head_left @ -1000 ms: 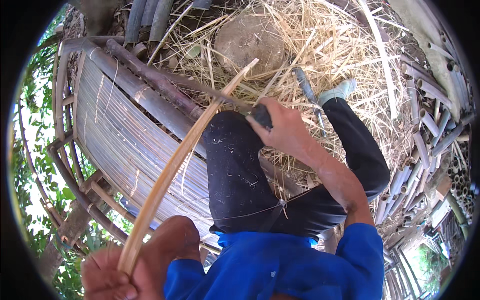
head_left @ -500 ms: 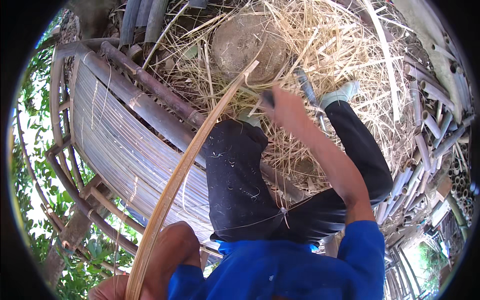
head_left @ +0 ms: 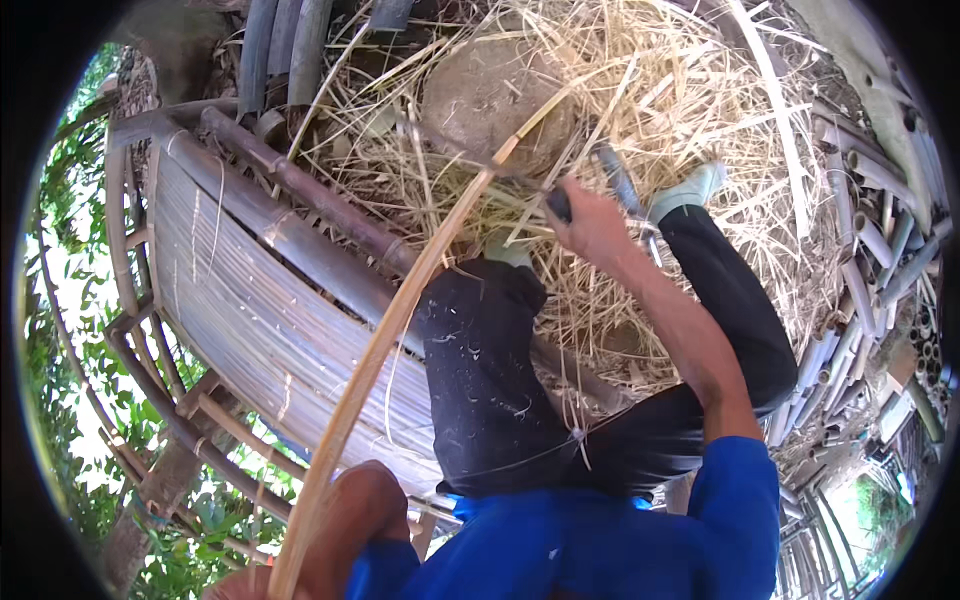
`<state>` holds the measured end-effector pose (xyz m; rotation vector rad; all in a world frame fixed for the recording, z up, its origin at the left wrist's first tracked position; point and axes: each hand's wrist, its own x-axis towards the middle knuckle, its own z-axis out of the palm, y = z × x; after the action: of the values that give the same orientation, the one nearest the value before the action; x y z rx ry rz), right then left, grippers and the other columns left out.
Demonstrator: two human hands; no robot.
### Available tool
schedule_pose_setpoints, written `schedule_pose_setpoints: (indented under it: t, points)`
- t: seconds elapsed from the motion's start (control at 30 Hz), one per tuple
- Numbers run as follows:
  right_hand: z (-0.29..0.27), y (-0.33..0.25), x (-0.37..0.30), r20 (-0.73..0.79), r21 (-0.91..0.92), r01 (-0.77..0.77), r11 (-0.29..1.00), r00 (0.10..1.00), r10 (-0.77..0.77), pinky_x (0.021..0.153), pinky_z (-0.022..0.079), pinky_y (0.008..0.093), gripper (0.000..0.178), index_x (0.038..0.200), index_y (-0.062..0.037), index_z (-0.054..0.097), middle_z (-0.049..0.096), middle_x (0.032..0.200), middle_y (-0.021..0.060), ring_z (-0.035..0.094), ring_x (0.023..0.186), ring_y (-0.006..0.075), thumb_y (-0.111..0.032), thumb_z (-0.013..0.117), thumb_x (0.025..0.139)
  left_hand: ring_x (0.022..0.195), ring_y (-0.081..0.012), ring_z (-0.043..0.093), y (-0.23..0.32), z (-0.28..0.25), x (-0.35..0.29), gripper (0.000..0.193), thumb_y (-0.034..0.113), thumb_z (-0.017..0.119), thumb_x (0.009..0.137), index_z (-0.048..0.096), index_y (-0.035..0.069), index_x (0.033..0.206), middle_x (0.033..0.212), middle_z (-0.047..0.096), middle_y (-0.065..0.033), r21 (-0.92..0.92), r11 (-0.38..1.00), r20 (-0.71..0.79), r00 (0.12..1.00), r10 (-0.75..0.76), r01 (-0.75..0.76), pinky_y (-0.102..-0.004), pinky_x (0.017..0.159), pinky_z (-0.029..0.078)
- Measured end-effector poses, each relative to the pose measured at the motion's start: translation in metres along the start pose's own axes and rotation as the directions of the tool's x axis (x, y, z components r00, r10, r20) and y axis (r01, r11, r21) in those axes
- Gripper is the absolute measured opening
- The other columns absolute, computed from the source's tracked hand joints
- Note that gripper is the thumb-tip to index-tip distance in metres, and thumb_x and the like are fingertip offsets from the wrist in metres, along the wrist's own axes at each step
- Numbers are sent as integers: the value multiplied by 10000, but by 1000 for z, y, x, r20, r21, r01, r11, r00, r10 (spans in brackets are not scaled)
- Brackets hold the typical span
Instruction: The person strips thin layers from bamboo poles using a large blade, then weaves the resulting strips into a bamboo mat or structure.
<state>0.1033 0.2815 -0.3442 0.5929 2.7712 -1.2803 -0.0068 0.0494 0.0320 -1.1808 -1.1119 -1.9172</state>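
A long, pale tan bamboo strip point(head_left: 385, 335) slants from the lower left up past my left knee, its far end reaching over the round wooden block. My right hand point(head_left: 590, 225) is closed around the dark handle of a knife point(head_left: 558, 204). The thin blade, hard to make out against the straw, lies across the strip near its far end. At the lower left edge my left hand point(head_left: 240, 583) grips the near part of the strip; most of its fingers are cut off or hidden.
The round wooden block point(head_left: 480, 100) sits among pale bamboo shavings point(head_left: 690, 110). A slatted bamboo bench point(head_left: 270, 310) stands at my left. Beside my right foot lies a dark-handled tool point(head_left: 618, 180). Cut bamboo poles point(head_left: 865, 235) are stacked at the right.
The strip's far end now reaches farther beyond the knife, over the block. My right hand, blurred before, has shifted slightly right and nearer. The whole view has shifted a little.
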Motion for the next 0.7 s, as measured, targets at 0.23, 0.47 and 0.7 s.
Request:
schedule_pose_setpoints:
  t: [0.23, 0.47, 0.7]
  points:
    - [23, 26, 1, -161, -78, -232, 970, 963, 218, 609, 545, 472, 330, 1053, -1, 529, 660, 725, 221, 688, 676, 388, -289, 646, 942, 457, -64, 307, -15, 11, -3, 408, 425, 349, 1090, 449, 116, 843, 651, 346, 65, -99, 987, -97, 986, -135, 125, -246, 394, 318]
    - [-10, -83, -19, -158, 206, 26, 978, 987, 7, 589, 567, 445, 370, 1081, 24, 550, 666, 817, 195, 679, 662, 353, -299, 663, 940, 441, -38, 247, -13, -1, 0, 378, 375, 346, 1102, 440, 118, 841, 648, 283, 68, 167, 975, -189, 975, -116, 149, -197, 331, 233]
    - [11, -60, -9, -111, 153, -103, 983, 986, 121, 532, 545, 408, 342, 1096, -23, 532, 660, 799, 213, 698, 663, 367, -260, 709, 923, 426, -36, 228, -13, -7, 2, 359, 347, 350, 1102, 419, 124, 829, 635, 270, 69, 314, 934, -305, 950, -69, 168, -198, 309, 223]
